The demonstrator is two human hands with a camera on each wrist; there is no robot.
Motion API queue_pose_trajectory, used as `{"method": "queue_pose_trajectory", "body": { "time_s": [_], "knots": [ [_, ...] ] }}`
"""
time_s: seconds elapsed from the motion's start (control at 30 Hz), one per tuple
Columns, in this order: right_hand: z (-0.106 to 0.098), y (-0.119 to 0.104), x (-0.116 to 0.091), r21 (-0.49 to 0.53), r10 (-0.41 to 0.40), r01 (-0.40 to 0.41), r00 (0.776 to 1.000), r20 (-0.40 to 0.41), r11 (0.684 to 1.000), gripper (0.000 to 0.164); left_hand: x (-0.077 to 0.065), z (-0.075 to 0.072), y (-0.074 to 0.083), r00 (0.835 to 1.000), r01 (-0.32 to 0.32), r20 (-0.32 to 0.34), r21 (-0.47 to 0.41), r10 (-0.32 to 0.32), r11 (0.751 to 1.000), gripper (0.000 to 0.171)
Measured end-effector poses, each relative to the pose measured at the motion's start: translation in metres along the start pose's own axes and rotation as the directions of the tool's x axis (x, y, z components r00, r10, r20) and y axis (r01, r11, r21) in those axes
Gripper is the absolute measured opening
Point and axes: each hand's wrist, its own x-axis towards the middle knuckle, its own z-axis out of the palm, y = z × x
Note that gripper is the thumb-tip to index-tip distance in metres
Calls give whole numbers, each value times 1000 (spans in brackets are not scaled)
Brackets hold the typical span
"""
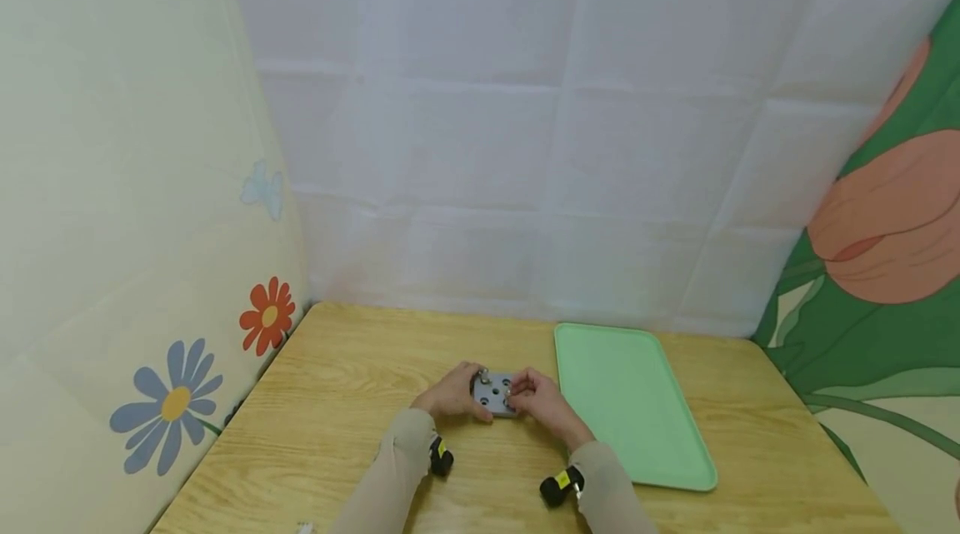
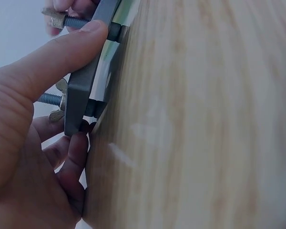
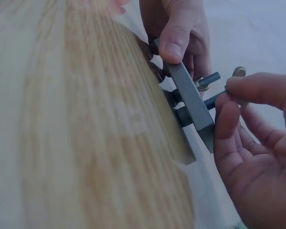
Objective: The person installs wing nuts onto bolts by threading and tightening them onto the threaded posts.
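A grey metal plate (image 1: pixel 496 391) with several holes is held a little above the wooden table. My left hand (image 1: pixel 452 392) grips its left side, the thumb (image 3: pixel 174 43) lying along the edge. Two threaded bolts pass through the plate, their dark heads (image 3: pixel 183 116) on the table side. One bolt carries a wing nut (image 2: pixel 61 88) close to the plate on the left. At the right side, my right hand (image 1: pixel 546 402) pinches a second wing nut (image 3: pixel 239 71) between thumb and finger, at the outer end of the other bolt (image 3: pixel 214 100).
A light green tray (image 1: pixel 630 401) lies on the wooden table (image 1: pixel 315 401) just right of my right hand. A small whitish item (image 1: pixel 304 527) is cut off by the bottom edge of the head view. Cloth-covered walls (image 1: pixel 450 142) enclose the table at the back and sides.
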Motion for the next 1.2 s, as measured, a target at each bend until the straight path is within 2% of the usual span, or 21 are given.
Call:
{"method": "queue_pose_trajectory", "body": {
  "time_s": [0.13,0.33,0.43,0.63,0.73,1.0,1.2],
  "knots": [
    [0,10,5,-17,2,-2,1000,-3,1000,30,-1,0,0,1000,4,1,-10,-4,1000,85],
    [0,37,18,-78,6,-6,1000,-2,997,19,-1,0,-1,1000,-2,4,-19,2,1000,85],
    [0,37,17,-71,9,-9,1000,-3,997,16,-1,1,-2,1000,-6,6,-20,6,1000,85],
    [2,34,18,77,46,-44,998,-35,996,24,-1,0,1,1000,-1,2,-20,1,1000,84],
    [2,33,20,118,54,-49,998,-39,992,24,-1,-1,2,1000,4,1,-14,-4,1000,85],
    [2,35,19,111,43,-40,999,-26,993,15,-1,-2,2,1000,4,0,-8,-4,1000,84],
    [1,19,13,46,33,-32,999,-6,998,25,-1,-2,4,1000,12,6,-24,-12,1000,83]
  ]
}}
